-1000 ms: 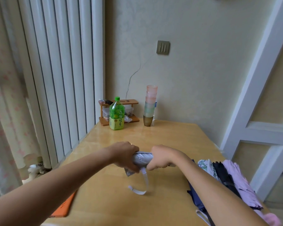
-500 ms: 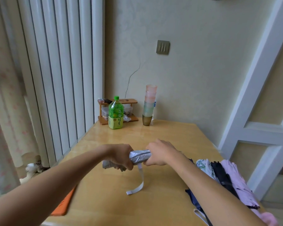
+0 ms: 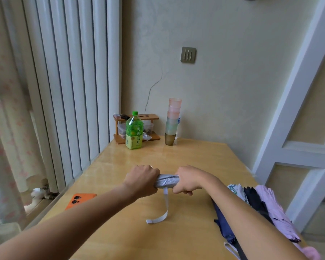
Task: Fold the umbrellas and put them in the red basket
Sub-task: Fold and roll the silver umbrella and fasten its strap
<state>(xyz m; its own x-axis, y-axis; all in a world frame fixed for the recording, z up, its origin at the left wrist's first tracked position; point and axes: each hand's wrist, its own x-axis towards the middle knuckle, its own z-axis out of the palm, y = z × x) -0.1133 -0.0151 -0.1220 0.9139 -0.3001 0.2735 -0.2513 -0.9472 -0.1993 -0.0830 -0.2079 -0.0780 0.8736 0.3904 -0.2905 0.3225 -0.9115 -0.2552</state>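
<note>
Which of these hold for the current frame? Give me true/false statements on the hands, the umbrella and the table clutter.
1. The left hand and right hand both grip the silver umbrella. True.
2. The umbrella's strap is fastened round it. False: it hangs loose.
3. The green bottle lies on its side. False: it stands upright.
4. An orange phone lies on the table beside the left forearm. True.
</note>
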